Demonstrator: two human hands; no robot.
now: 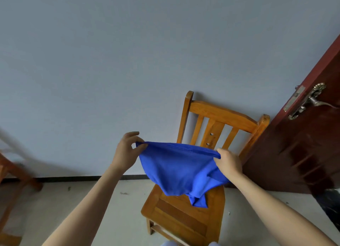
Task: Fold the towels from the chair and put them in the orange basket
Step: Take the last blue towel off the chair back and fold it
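Pale blue-grey wall (128, 52) fills most of the view, meeting a light floor (114, 209) below. Both hands are pinched shut on the top edge of a blue towel (180, 168): the left hand (127, 152) grips its left corner, the right hand (229, 161) its right corner. Stretched between them, the towel hangs down, its lower end resting on the seat of a wooden chair (184, 222) set against the wall. Beside the chair stands a dark red door (301, 154) with a metal handle (311, 100).
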